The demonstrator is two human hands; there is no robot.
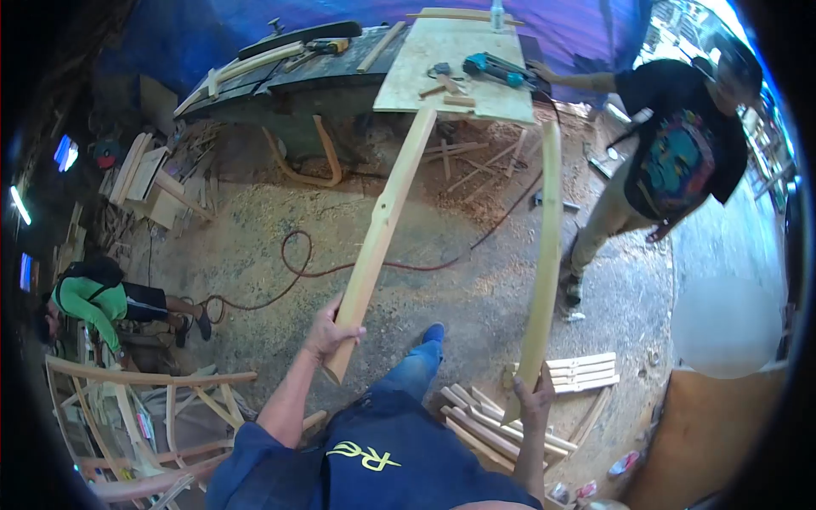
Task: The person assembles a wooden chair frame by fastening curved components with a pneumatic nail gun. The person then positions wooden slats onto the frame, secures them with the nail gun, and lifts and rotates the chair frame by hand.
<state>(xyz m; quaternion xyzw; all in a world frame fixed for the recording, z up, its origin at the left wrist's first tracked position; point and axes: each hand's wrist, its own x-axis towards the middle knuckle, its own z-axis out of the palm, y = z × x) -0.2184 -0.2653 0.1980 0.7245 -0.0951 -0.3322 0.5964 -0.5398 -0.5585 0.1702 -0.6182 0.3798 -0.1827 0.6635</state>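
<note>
My left hand is wrapped round the lower end of a long pale wooden piece, which has a small hole or knot partway up. That piece slants up and away, its far end appearing near the edge of the pale work table. Held by its near end in my right hand is a second long, slightly curved wooden piece. It points forward, to the right of the first, with a gap between them. Below my right hand lie several wooden strips on the floor.
One person stands at the right, a hand at the table; another in green bends at the left. Power tools lie on the table. A red hose crosses the floor. A wooden frame stands lower left.
</note>
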